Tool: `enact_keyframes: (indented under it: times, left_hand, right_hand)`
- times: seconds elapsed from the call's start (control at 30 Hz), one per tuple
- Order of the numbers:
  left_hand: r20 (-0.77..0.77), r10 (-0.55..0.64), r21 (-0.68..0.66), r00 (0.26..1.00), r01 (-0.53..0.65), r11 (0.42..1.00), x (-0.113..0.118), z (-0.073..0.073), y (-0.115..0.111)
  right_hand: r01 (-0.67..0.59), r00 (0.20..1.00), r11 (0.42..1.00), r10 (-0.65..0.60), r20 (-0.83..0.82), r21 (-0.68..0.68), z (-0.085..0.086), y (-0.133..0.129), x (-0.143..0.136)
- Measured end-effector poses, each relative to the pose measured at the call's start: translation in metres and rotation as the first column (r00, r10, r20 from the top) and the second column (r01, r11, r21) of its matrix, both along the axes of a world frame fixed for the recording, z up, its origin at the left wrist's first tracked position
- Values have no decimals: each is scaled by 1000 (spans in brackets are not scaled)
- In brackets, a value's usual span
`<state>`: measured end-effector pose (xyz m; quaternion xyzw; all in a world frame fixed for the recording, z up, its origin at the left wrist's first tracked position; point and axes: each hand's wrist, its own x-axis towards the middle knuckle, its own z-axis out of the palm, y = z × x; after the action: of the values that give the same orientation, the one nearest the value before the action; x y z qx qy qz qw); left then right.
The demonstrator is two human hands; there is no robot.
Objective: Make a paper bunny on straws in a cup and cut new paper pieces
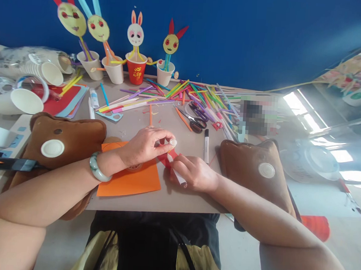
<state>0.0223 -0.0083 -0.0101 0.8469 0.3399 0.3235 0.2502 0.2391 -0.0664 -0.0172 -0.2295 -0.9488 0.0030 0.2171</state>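
Observation:
My left hand (144,146), with a jade-coloured bangle on its wrist, is closed in a pinch beside a small white round piece (173,142) that looks like a cap. Close by on the right, my right hand (193,172) is wrapped round a slim white tube (178,176) with a dark end; whether it is a marker or glue cannot be told. Red paper (162,160) shows between and under the fingers, partly hidden. Under my left wrist lies an orange sheet (128,187) with a drawn circle, partly covered.
Scissors (196,121), a black-capped marker (206,146) and many coloured sticks (171,91) lie beyond my hands. Brown cushions (70,140) flank them. Several rabbit figures in paper cups (135,69) stand at the blue wall. Stacked cups and a power strip (5,153) are leftward.

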Motion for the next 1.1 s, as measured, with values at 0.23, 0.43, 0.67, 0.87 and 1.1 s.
enact_keyframes:
  times: [0.23, 0.43, 0.67, 0.87, 1.1]
  left_hand:
    - [-11, 1, -8, 1000, -1, 1000, 0, -1, 0]
    - [-12, -5, -32, 1000, 5, 999, 0, 0, -1]
    - [-10, -15, -55, 1000, 14, 998, -1, 2, -1]
    - [-9, -11, -42, 1000, 10, 999, -1, 4, -1]
    - [14, -1, 47, 1000, 0, 999, -1, 0, -2]
  right_hand:
    - [30, 999, 1000, -30, -38, -8, -2, -1, 1]
    - [72, 996, 996, -70, -50, 44, -5, 2, 2]
    - [115, 990, 993, -115, -80, -4, -5, 3, 4]
    - [297, 885, 921, -365, -291, -250, 2, 8, 2]
    - [320, 604, 658, -696, -388, -682, 6, 19, -3]
